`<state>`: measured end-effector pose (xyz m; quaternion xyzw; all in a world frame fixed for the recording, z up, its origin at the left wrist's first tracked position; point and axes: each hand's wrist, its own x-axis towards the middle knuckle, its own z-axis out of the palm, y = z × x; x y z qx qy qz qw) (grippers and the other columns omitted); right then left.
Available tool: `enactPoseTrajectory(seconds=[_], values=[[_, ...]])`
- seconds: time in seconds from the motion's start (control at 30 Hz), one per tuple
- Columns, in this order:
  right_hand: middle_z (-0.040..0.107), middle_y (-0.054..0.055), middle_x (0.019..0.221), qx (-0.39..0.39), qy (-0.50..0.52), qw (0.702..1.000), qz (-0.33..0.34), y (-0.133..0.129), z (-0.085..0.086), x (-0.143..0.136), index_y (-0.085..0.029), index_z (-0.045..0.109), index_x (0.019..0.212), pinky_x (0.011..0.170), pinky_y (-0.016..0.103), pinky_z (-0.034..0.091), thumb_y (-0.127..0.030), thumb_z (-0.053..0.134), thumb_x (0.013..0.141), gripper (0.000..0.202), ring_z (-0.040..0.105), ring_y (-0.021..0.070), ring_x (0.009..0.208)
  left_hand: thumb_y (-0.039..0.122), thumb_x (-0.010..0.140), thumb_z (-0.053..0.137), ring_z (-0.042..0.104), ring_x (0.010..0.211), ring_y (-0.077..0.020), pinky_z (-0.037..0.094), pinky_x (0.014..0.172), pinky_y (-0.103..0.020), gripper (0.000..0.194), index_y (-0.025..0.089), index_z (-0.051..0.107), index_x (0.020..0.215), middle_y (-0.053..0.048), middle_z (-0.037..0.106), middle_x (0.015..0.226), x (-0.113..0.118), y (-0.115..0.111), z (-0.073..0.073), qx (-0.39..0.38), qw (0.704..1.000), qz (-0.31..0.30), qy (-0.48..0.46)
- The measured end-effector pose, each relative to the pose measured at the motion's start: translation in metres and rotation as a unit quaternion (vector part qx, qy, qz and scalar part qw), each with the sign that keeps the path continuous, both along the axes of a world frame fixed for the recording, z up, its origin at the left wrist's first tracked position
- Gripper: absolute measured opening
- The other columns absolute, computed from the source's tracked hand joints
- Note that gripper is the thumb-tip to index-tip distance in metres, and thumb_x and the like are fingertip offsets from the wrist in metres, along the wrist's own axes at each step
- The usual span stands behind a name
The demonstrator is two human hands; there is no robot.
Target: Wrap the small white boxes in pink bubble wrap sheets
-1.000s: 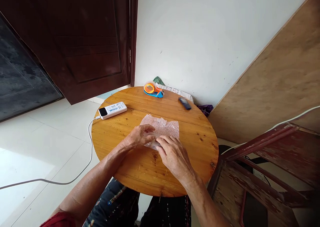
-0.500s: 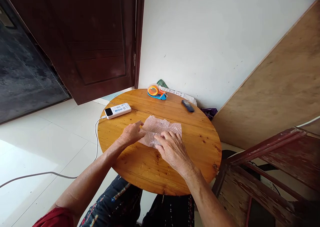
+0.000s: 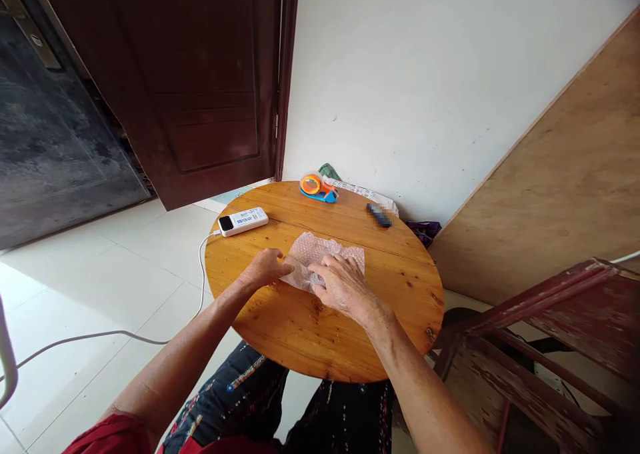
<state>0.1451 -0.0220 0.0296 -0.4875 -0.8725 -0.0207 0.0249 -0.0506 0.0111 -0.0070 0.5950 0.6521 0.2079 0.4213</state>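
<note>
A piece of clear bubble wrap point(image 3: 320, 246) lies on the round wooden table point(image 3: 305, 347), its near part folded over or doubled. At its left edge is my left hand point(image 3: 266, 267), thumb reaching onto the plastic and the fingers apart from it. My right hand point(image 3: 343, 284) lies over the wrap's right half, fingers stretched out and pressing on it. Whether anything lies inside the wrap under my right hand is hidden.
A white power bank point(image 3: 245, 221) with a cable plugged in sits at the table's left. Toward the back stand an orange and blue tape dispenser point(image 3: 319, 187) and a dark, blurred-out object point(image 3: 379, 215). A worn red wooden frame point(image 3: 545, 294) is on the right.
The camera view has shifted slightly, moving the table a little rightward in the picture. Both hands stay at the bubble wrap, with only small finger movements.
</note>
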Motion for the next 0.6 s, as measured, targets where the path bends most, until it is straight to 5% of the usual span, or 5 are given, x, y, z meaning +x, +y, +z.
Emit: enactPoseTrajectory(seconds=[0.13,0.33,0.53,0.6], values=[[0.066,0.012,0.108,-0.016,0.011,1.000,-0.003,0.002,0.000,0.000,-0.022,0.070,0.110,0.089,0.041,0.036,-0.021,0.059,0.085,0.028,0.056,0.0293,0.108,0.015,0.073,0.057,0.046,0.039,-0.0082,0.035,0.039,-0.017,0.017,0.011,0.067,0.087,0.006,0.051,0.046,0.012,-0.002,-0.002,0.009,0.996,0.011,-0.084],[0.070,0.012,0.101,-0.009,0.052,0.998,-0.025,0.005,0.000,-0.004,-0.015,0.059,0.111,0.083,0.036,0.037,-0.022,0.065,0.080,0.032,0.062,0.0268,0.098,0.013,0.074,0.053,0.048,0.043,-0.0069,0.036,0.041,-0.016,0.018,0.012,0.065,0.087,0.005,0.056,0.054,0.051,-0.004,0.002,0.028,0.988,0.000,-0.151],[0.071,0.011,0.108,-0.039,0.178,0.983,-0.018,-0.006,0.009,0.022,-0.019,0.056,0.117,0.083,0.035,0.042,-0.028,0.068,0.079,0.041,0.065,0.0259,0.099,0.014,0.067,0.053,0.052,0.052,-0.0111,0.039,0.051,-0.021,0.024,0.012,0.068,0.086,0.004,0.056,0.057,0.054,-0.013,0.016,0.074,0.982,-0.144,-0.102],[0.069,0.010,0.116,-0.014,0.263,0.962,-0.074,-0.020,0.004,0.045,-0.022,0.056,0.123,0.086,0.036,0.044,-0.029,0.063,0.080,0.043,0.064,0.0248,0.103,0.014,0.066,0.054,0.051,0.057,-0.0122,0.038,0.054,-0.022,0.025,0.012,0.067,0.087,0.004,0.056,0.060,0.050,-0.016,0.021,0.106,0.976,-0.183,-0.049]])
